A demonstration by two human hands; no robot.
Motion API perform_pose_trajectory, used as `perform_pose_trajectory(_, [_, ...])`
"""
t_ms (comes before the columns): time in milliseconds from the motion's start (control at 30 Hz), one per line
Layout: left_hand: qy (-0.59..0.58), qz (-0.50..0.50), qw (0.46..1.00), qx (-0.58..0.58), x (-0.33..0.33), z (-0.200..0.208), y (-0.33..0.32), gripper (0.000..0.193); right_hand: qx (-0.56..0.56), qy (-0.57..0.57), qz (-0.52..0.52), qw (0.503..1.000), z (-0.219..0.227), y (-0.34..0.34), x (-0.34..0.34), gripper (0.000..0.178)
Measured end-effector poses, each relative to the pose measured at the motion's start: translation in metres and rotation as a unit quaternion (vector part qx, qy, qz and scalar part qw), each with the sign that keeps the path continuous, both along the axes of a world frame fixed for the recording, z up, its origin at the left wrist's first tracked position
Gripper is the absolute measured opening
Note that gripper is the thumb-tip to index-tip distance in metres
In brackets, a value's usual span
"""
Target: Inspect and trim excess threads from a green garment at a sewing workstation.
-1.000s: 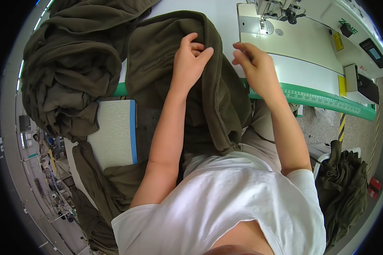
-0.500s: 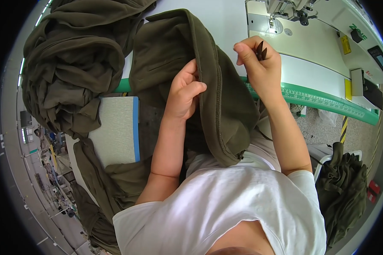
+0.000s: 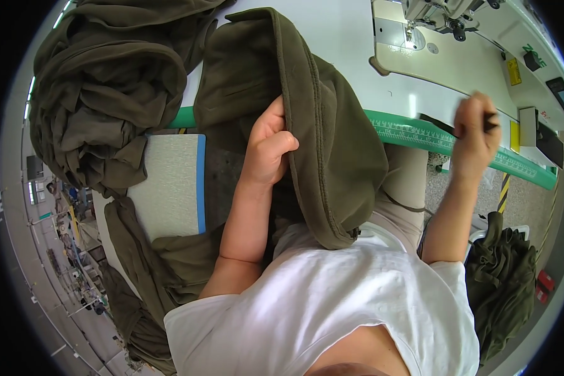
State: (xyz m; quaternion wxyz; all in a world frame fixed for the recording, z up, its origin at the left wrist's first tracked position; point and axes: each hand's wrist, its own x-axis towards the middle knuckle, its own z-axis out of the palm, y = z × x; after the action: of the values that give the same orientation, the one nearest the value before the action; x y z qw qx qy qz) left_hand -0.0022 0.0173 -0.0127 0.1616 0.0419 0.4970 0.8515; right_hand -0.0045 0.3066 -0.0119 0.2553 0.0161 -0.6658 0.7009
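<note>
Having swung outward, the right fingers point(image 3: 471, 119) wrap a dark tool point(image 3: 438, 123) while the left fingers point(image 3: 284, 141) pinch brown fabric point(image 3: 344, 138).

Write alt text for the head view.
A person's left hand grips the seamed edge of a dark olive garment, while the blurred right hand holds a dark tool by the table's green edge; a sewing machine stands beyond.
</note>
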Motion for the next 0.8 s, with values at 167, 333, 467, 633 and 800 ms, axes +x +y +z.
perform_pose_trajectory(167, [0.001, 0.012, 1.0, 0.025, 0.002, -0.002, 0.005, 0.072, 0.182, 0.04, -0.348, 0.919, -0.014, 0.091, 0.036, 0.014])
perform_pose_trajectory(333, [0.002, 0.015, 0.999, 0.044, 0.003, -0.003, 0.011, 0.077, 0.058, -0.195, -0.151, 0.967, 0.008, 0.032, 0.051, 0.022])
perform_pose_trajectory(467, [0.011, 0.016, 0.999, 0.028, 0.009, 0.0, 0.008, 0.077, 0.052, -0.198, 0.172, 0.964, 0.007, -0.054, 0.034, 0.014])
perform_pose_trajectory(633, [0.027, 0.031, 0.999, 0.007, 0.017, 0.003, 0.01, 0.075, 0.156, -0.134, 0.24, 0.949, 0.028, -0.117, 0.001, 0.01])
perform_pose_trajectory(800, [0.039, 0.08, 0.996, 0.003, 0.018, 0.006, 0.01, 0.047, 0.18, -0.117, 0.278, 0.936, 0.023, -0.124, -0.003, 0.008])
